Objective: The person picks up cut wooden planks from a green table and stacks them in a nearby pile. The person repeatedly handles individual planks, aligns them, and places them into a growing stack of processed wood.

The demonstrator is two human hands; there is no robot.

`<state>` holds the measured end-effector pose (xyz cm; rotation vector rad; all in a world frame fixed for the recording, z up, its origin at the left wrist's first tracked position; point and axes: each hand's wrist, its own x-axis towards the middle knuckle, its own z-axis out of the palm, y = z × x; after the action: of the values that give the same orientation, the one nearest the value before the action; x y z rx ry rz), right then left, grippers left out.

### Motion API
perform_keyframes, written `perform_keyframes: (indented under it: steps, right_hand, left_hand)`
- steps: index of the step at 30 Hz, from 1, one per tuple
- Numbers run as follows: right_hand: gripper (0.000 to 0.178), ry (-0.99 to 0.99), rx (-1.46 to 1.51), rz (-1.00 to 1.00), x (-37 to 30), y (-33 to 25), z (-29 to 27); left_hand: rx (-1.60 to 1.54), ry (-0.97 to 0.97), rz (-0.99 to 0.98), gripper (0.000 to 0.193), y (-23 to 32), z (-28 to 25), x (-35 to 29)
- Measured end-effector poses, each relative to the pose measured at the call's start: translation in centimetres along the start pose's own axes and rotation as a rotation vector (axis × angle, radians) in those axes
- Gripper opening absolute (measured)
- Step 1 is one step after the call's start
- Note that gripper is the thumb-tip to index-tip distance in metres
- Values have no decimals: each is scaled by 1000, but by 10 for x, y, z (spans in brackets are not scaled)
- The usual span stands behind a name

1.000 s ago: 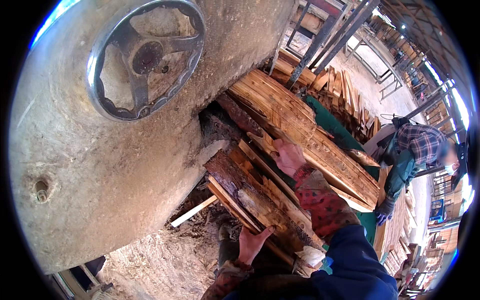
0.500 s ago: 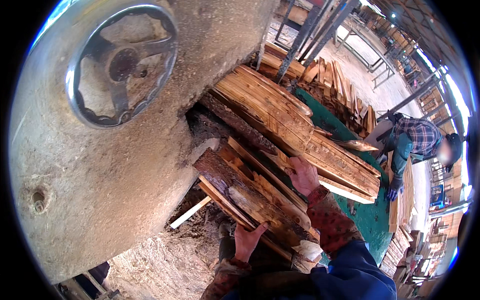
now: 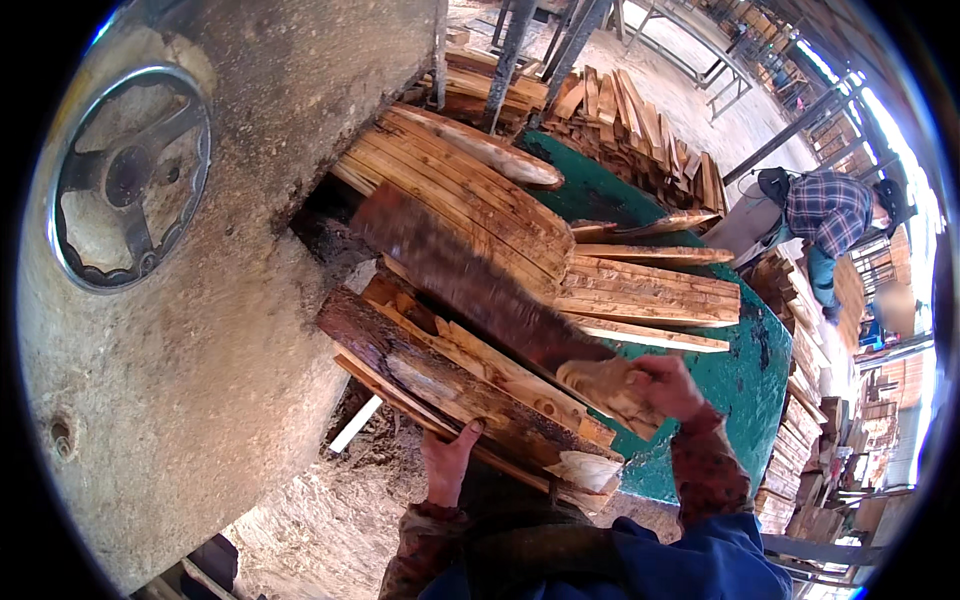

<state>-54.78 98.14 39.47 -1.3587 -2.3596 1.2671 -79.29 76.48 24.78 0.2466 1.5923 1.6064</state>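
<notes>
My right hand is closed on the near end of a dark, bark-covered wood slab, which is blurred by motion. The slab slants away to the upper left, beside a stack of sawn boards. Lower down, my left hand grips the edge of a bundle of bark-edged boards, its thumb on top and its fingers hidden underneath. Pale broken wood shows at the bundle's near end. More sawn boards lie on the green table beyond my right hand.
A large dusty machine body with a handwheel fills the left. Sawdust covers the ground below. Wood pieces are piled behind the table. A person in a plaid shirt bends over stacked planks at the right.
My right hand has moved right and toward me from the boards and now holds the bark slab's end. The slab has shifted, and the whole view has swung to the right.
</notes>
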Motion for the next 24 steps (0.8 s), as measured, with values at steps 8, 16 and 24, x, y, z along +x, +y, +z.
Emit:
perform_keyframes:
  steps: [8,16,24]
  right_hand:
    - [49,-258,-58,-286,32,38,52]
    - [58,-250,18,-351,74,55,100]
    - [45,-212,101,-326,38,38,112]
  left_hand:
    - [52,2,-1,59,8,3,-5]
    - [17,83,-60,68,1,2,-6]
    - [-108,73,-13,65,-2,2,-16]
